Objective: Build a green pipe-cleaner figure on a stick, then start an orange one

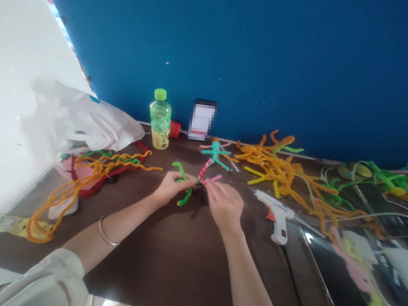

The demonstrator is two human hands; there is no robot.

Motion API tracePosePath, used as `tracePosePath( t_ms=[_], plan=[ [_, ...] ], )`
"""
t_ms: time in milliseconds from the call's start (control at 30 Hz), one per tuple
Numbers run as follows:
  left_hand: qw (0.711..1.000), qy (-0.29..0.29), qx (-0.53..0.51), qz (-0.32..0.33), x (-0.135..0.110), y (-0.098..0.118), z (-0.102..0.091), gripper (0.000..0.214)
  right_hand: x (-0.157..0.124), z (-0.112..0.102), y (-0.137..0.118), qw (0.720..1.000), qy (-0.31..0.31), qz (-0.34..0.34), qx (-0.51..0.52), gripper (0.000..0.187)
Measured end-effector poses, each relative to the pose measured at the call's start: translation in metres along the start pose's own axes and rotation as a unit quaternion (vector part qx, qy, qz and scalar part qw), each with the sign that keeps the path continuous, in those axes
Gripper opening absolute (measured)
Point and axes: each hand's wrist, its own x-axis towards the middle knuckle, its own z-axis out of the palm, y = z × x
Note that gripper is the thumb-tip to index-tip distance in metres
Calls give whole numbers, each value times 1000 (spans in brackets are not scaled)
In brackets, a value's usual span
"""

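My left hand (171, 187) and my right hand (224, 204) meet above the dark wooden table (177, 258), both pinched on a small bundle of pipe cleaners (201, 175). A green pipe cleaner (182, 180) curls out of the left fingers. Red-striped and pink ends stick up from between the two hands. A silver bangle (106, 236) circles my left wrist. A teal pipe-cleaner figure (216, 153) lies just beyond the hands.
A white glue gun (277, 215) lies right of my right hand. Orange pipe cleaners are heaped at back right (279, 169) and strung out at left (87, 174). A green-capped bottle (159, 119) stands by the blue wall, white plastic bags (89, 123) at left, dark glossy sheets (338, 271) at right.
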Motion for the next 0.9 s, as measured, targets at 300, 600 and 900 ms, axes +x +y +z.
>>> tracePosePath(
  t_ms=[300, 600, 900],
  plan=[
    [1000, 7, -2, 9, 1, -3, -1, 29, 4, -3, -4, 1000, 0, -6, -27, 19],
    [1000, -4, 21, 13, -1, 1, -1, 29, 8, -4, -4, 973, -38, 129, 185, 17],
    [999, -27, 18, 5, -2, 2, -1, 26, 13, -7, 2, 750, -134, 378, 525, 23]
  ],
)
